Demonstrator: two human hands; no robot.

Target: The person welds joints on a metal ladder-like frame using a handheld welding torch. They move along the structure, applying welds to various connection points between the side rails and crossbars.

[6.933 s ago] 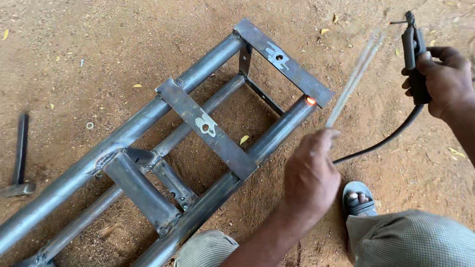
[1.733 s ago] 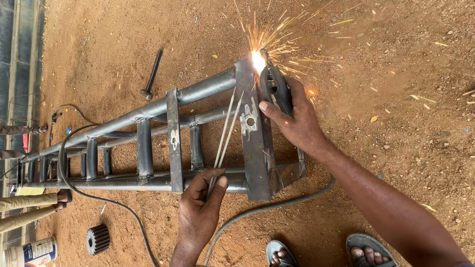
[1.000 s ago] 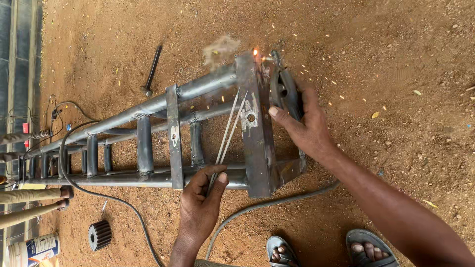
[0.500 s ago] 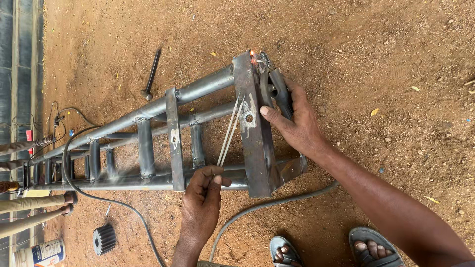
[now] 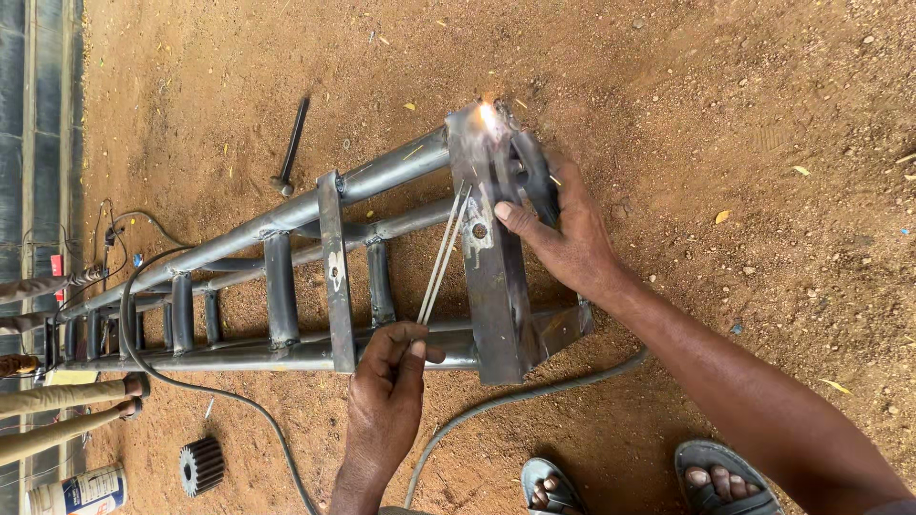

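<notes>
- My right hand (image 5: 565,238): fingers wrapped round the black electrode holder (image 5: 534,176), tip glowing at the far top corner of the end plate (image 5: 496,248).
- My left hand (image 5: 386,401): pinching two spare welding rods (image 5: 441,256), which slant up toward that plate.
- Steel tube frame (image 5: 286,286): long axis runs away leftward; the right hand is nearer the glowing joint.
- Cable (image 5: 496,405): trails on the dirt below.
</notes>
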